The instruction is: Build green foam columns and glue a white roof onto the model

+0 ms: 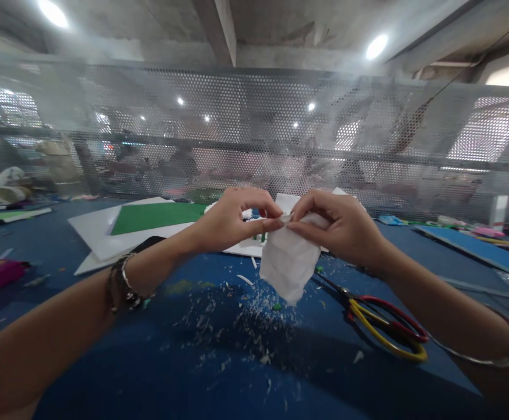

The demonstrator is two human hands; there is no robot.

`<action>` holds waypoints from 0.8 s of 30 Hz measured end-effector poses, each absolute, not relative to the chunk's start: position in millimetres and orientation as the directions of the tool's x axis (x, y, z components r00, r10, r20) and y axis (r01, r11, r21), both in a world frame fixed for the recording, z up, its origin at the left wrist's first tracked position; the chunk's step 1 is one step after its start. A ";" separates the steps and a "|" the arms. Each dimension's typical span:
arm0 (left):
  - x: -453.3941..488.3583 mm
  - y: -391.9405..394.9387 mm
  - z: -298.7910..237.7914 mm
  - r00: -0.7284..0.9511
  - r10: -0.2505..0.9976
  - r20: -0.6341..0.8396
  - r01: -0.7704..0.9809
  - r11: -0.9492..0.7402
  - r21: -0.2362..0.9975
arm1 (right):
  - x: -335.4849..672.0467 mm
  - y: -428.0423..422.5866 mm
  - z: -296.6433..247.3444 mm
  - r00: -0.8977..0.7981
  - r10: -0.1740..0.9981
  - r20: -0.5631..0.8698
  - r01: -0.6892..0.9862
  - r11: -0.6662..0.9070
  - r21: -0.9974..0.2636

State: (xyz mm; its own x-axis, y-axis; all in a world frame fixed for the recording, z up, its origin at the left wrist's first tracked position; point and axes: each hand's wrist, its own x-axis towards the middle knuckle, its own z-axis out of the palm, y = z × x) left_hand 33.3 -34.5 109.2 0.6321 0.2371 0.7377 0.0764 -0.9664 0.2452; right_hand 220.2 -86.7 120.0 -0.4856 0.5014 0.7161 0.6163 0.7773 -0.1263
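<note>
A thin, crumpled white tissue (290,262) hangs in front of me over the blue table. My left hand (241,216) pinches its top edge between thumb and forefinger. Close beside it, my right hand (330,224) pinches the same edge, the fingertips of both hands nearly touching. Below the tissue, small white shreds (254,318) are scattered across the tabletop. A pair of scissors (388,324) with red and yellow handles lies under my right forearm, blades pointing toward the tissue. Part of a white piece with small green bits shows behind my hands, mostly hidden.
Behind my left hand lie white boards (92,230) and a green sheet (158,216). A magenta case (0,279) sits at the far left. On the right is a blue board (477,248) with small items beyond it. A perforated metal screen (254,128) stands along the back.
</note>
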 end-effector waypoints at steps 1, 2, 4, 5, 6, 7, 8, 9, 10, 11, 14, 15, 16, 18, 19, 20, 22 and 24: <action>33.9 -35.0 108.1 0.629 0.234 0.742 0.108 -0.971 0.215 | 220.8 -85.7 119.7 -0.483 0.506 0.714 0.626 0.770 -0.122; 34.6 -35.6 106.9 0.625 0.237 0.744 0.149 -0.971 0.185 | 221.4 -84.5 119.3 -0.481 0.511 0.712 0.634 0.764 -0.119; 36.0 -37.2 104.7 0.617 0.244 0.748 0.236 -0.964 0.120 | 222.7 -81.7 118.1 -0.484 0.515 0.708 0.640 0.760 -0.116; 36.5 -38.0 103.8 0.615 0.244 0.750 0.274 -0.958 0.088 | 223.3 -80.4 117.3 -0.490 0.512 0.706 0.635 0.764 -0.113; 36.8 -38.9 103.2 0.615 0.240 0.751 0.301 -0.952 0.057 | 223.8 -79.4 116.7 -0.496 0.505 0.707 0.628 0.771 -0.110; 36.9 -39.7 102.8 0.615 0.230 0.754 0.316 -0.948 0.032 | 224.2 -78.6 116.2 -0.501 0.497 0.709 0.621 0.777 -0.107; 36.9 -40.5 102.6 0.614 0.220 0.758 0.323 -0.946 0.014 | 224.5 -78.2 115.9 -0.504 0.491 0.711 0.616 0.781 -0.102; 36.9 -41.1 102.6 0.611 0.215 0.762 0.328 -0.945 0.003 | 224.6 -78.1 116.0 -0.505 0.486 0.713 0.616 0.782 -0.096; 36.8 -41.5 102.8 0.608 0.213 0.765 0.331 -0.944 0.000 | 224.7 -78.3 116.3 -0.508 0.484 0.712 0.619 0.780 -0.089; 36.7 -41.7 103.1 0.604 0.216 0.767 0.331 -0.943 0.005 | 224.8 -78.7 116.7 -0.512 0.485 0.709 0.624 0.778 -0.081; 36.5 -40.5 103.8 0.610 0.243 0.754 0.317 -0.947 0.049 | 225.1 -80.4 118.6 -0.533 0.482 0.696 0.615 0.785 -0.072; 36.4 -39.7 103.9 0.619 0.245 0.747 0.304 -0.951 0.060 | 225.1 -81.0 119.1 -0.538 0.479 0.694 0.607 0.791 -0.076; 36.2 -38.7 104.0 0.626 0.238 0.742 0.288 -0.956 0.064 | 225.2 -81.4 119.5 -0.540 0.479 0.692 0.600 0.796 -0.083; 35.7 -37.1 104.1 0.640 0.208 0.740 0.252 -0.966 0.053 | 225.2 -82.1 119.9 -0.539 0.482 0.691 0.595 0.799 -0.092; 35.5 -36.7 104.1 0.643 0.188 0.743 0.235 -0.971 0.043 | 225.2 -82.2 120.0 -0.538 0.482 0.692 0.596 0.798 -0.092; 35.4 -36.6 104.1 0.642 0.171 0.747 0.224 -0.974 0.031 | 225.1 -82.3 119.9 -0.539 0.478 0.694 0.595 0.799 -0.088; 35.7 -38.0 103.7 0.633 0.145 0.761 0.229 -0.973 -0.005 | 224.9 -82.1 119.3 -0.537 0.465 0.704 0.596 0.800 -0.074; 37.0 -41.3 102.7 0.616 0.121 0.778 0.267 -0.962 -0.062 | 224.4 -81.9 118.2 -0.522 0.451 0.723 0.602 0.796 -0.062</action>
